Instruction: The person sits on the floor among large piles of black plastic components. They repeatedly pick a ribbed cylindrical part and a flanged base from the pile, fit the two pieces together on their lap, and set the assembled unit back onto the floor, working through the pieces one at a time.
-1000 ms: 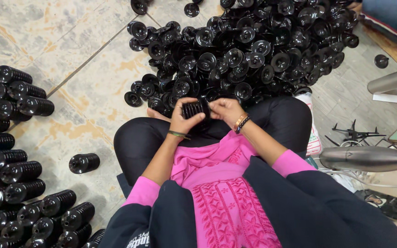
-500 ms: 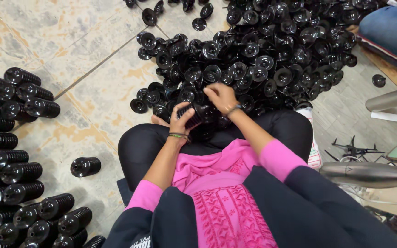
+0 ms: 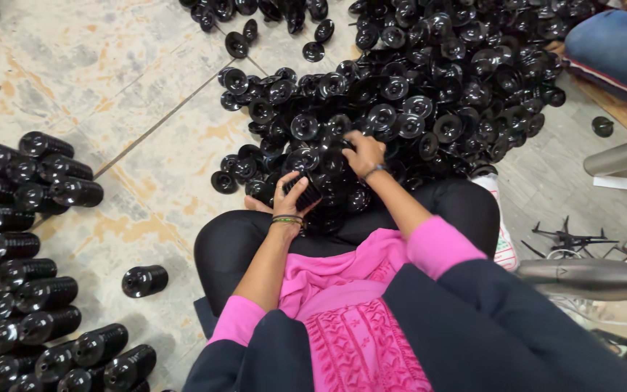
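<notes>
I sit cross-legged on a tiled floor in black trousers and a pink top. My left hand grips a short stack of black ribbed plastic discs just above my knees. My right hand reaches forward into a big heap of loose black plastic discs, fingers curled down on the pieces at the heap's near edge. What exactly those fingers hold is hidden. Both wrists wear bangles.
Rows of finished black ribbed stacks lie at the left, with one single stack near my left knee. Another person's blue-trousered leg is at the top right. Grey metal tubes and a small wire stand lie at the right.
My right hand left the stack held in my left hand and reached forward into the heap. The view shifted forward, showing more of the heap.
</notes>
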{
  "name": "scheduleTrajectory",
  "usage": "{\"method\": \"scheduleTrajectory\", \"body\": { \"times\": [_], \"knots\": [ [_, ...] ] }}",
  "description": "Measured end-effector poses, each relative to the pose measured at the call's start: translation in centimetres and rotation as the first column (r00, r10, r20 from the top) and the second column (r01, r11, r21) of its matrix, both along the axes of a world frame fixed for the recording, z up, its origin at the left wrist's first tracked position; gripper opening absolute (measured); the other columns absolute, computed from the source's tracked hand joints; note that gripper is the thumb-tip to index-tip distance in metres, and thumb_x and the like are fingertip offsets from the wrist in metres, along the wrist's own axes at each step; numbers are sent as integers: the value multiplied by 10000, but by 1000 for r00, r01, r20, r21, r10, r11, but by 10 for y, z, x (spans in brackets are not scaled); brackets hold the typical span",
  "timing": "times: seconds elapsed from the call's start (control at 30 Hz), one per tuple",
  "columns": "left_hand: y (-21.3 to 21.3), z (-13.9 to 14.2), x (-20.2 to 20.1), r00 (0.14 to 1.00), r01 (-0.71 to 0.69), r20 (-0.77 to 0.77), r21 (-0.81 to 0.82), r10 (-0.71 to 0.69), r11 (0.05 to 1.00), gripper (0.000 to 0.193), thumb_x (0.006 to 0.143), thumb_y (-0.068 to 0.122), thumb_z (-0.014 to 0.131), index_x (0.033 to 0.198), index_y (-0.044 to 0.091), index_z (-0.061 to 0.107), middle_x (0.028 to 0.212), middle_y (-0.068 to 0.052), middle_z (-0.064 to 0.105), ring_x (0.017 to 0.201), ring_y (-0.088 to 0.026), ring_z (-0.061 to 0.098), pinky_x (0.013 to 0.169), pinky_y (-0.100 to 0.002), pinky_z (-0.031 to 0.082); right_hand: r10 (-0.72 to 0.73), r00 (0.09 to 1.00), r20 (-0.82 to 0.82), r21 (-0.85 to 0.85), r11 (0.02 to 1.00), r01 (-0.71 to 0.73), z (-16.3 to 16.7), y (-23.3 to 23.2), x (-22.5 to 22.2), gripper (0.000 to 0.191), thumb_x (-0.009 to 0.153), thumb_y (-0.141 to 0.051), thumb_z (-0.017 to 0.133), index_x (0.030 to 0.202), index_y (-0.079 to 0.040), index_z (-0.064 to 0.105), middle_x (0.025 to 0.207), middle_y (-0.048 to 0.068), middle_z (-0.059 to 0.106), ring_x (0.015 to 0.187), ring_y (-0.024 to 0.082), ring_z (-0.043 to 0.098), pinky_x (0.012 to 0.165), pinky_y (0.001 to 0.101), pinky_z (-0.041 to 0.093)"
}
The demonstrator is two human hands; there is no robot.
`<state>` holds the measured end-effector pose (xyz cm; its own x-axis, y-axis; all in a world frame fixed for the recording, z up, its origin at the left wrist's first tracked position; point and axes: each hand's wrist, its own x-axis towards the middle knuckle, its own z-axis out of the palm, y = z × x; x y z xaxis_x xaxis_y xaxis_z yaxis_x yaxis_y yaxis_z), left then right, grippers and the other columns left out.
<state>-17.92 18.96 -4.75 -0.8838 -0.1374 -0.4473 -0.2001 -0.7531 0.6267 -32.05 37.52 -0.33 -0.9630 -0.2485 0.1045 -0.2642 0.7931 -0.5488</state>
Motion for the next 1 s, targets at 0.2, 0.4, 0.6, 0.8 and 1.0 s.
{"method": "scheduleTrajectory", "body": {
  "times": [0.2,0.4,0.6,0.8,1.0],
  "knots": [
    [4,2,-4,998,56,42,-6,-55,998,490,837,205,804,1259,161,558,1116,-90,683,1006,-260,704,843,-511,630,87,936,-342,-393,891,-227,1,70,41,286,853,-43,820,1071,-68,636,1224,143,723,1092,302,707,959,405,561],
    [-1,-1,-2,989,147,-20,88,-146,985,459,854,238,769,1259,165,566,1134,-65,672,1035,-257,695,862,-548,621,423,738,526,-851,253,461,-22,42,85,609,884,-35,695,1415,-164,427,1011,56,680,818,163,694,697,310,627],
    [-9,-1,5,995,99,-37,53,-97,994,458,883,227,772,1282,150,561,1174,-95,662,1045,-259,689,881,-534,615,388,862,325,-837,542,72,-14,13,101,512,1000,-53,704,1484,-116,552,1131,36,596,964,113,629,819,277,590],
    [-4,4,6,991,130,-19,-73,-132,989,482,853,163,787,1267,155,540,1141,-67,639,999,-237,679,808,-466,624,385,900,-206,-326,840,-434,2,37,95,352,960,-134,731,1308,-98,697,1163,101,718,1020,170,692,861,294,585],
    [3,5,10,963,122,-220,-168,-158,978,526,837,14,813,1273,122,540,1167,-68,629,1005,-178,651,852,-326,585,565,535,628,-775,393,495,-34,43,90,317,984,-90,649,1280,21,637,1092,82,734,906,161,736,861,307,604]
  ]
}}
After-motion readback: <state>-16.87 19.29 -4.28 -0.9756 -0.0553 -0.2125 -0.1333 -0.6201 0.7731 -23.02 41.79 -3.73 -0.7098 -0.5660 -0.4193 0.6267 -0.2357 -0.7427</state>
